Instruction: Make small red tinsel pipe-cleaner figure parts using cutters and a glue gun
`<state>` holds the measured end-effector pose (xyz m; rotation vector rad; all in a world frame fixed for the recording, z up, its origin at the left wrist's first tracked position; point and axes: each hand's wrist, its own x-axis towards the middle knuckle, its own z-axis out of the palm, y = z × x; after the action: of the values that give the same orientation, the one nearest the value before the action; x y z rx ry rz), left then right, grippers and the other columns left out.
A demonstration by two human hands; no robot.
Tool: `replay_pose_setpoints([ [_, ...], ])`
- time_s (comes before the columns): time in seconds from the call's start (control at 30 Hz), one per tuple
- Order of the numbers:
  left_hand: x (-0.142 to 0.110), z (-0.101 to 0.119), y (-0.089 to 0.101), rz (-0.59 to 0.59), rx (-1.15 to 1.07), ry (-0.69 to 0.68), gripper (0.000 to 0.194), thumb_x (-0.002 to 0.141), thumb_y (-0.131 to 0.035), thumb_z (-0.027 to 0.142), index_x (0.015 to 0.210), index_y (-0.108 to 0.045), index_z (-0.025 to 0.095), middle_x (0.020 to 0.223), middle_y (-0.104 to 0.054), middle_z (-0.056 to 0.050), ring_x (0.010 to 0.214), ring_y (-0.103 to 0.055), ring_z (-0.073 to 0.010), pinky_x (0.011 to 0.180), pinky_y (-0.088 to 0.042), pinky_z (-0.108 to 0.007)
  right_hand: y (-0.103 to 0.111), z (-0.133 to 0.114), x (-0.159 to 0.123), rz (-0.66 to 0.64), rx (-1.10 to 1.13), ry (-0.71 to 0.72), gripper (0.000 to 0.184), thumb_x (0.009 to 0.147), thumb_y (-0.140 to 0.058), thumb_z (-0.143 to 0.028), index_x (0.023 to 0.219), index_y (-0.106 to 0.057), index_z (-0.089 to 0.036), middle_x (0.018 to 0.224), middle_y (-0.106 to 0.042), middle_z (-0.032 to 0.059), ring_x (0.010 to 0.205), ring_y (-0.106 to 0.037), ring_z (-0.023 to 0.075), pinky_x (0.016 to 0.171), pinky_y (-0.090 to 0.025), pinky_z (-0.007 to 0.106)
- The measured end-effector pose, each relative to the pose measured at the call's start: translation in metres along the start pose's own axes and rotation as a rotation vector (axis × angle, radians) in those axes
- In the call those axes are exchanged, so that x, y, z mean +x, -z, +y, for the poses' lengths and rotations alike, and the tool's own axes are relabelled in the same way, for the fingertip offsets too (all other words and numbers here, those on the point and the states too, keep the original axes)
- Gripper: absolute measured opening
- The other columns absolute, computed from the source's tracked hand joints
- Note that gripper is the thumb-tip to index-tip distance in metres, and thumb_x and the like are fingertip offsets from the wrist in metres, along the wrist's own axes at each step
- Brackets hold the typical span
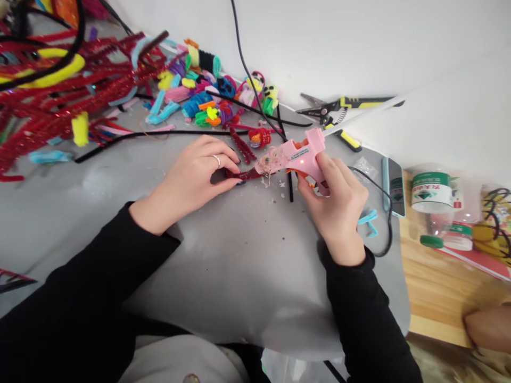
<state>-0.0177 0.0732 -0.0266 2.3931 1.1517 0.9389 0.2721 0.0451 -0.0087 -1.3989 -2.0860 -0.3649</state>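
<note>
My right hand (335,205) is wrapped round the handle of a pink hot glue gun (295,153), which has a long pale glue stick (365,114) sticking out of its back. The gun's nozzle end, smeared with old glue, points left and meets the end of a dark red pipe cleaner (249,174). Thumb and fingers of my left hand (202,173) pinch that pipe cleaner just above the grey table. Beyond it lie another dark red pipe cleaner piece (242,144) and a small red coil (260,137) with orange and purple in it.
Red tinsel pipe cleaners (99,90) pile up at the left. Several colourful pipe-cleaner figures (215,103) lie at the back. Yellow-black pliers (339,109) rest by the wall. A phone (394,186) lies at the right edge, with a black cable (389,229) near it and jars (431,189) beyond.
</note>
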Motion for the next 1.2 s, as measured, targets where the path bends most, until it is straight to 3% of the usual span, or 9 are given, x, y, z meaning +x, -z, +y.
replay_pose_setpoints([
  [0.27, 0.000, -0.001, -0.001, 0.009, 0.002, 0.007, 0.017, 0.104, -0.064, 0.038, 0.093, -0.074, 0.030, 0.113, -0.081, -0.004, 0.113, -0.074, -0.0292, 0.103, -0.061, -0.050, 0.005, 0.010, 0.000, 0.020, 0.003, 0.054, 0.027, 0.101, -0.064, -0.022, 0.127, -0.070, -0.022, 0.083, -0.070, 0.0025, 0.068, -0.065, 0.0182, 0.065, -0.056, 0.031],
  [0.67, -0.001, -0.002, -0.002, 0.009, -0.001, 0.023, 0.017, 0.104, -0.063, 0.038, 0.093, -0.074, 0.030, 0.113, -0.081, -0.003, 0.112, -0.073, -0.0289, 0.103, -0.061, -0.049, 0.005, 0.016, -0.002, 0.023, -0.047, -0.025, 0.025, 0.100, -0.064, -0.029, 0.124, -0.071, -0.024, 0.078, -0.064, 0.0016, 0.066, -0.058, 0.0193, 0.062, -0.052, 0.033],
  [1.0, 0.000, -0.003, -0.003, 0.010, -0.016, 0.022, 0.017, 0.103, -0.064, 0.038, 0.092, -0.075, 0.030, 0.112, -0.081, -0.004, 0.109, -0.074, -0.0293, 0.102, -0.061, -0.052, 0.011, 0.025, 0.001, 0.018, -0.035, -0.002, 0.027, 0.097, -0.065, -0.025, 0.123, -0.072, -0.023, 0.072, -0.058, -0.0013, 0.063, -0.051, 0.0180, 0.060, -0.047, 0.031],
  [1.2, 0.001, -0.001, -0.002, 0.027, -0.008, 0.008, 0.017, 0.103, -0.065, 0.037, 0.091, -0.073, 0.030, 0.111, -0.082, -0.003, 0.107, -0.073, -0.0270, 0.100, -0.061, -0.047, 0.012, 0.028, 0.000, 0.008, -0.009, -0.039, 0.028, 0.096, -0.065, -0.023, 0.122, -0.073, -0.025, 0.072, -0.058, -0.0003, 0.065, -0.052, 0.0201, 0.062, -0.047, 0.033],
])
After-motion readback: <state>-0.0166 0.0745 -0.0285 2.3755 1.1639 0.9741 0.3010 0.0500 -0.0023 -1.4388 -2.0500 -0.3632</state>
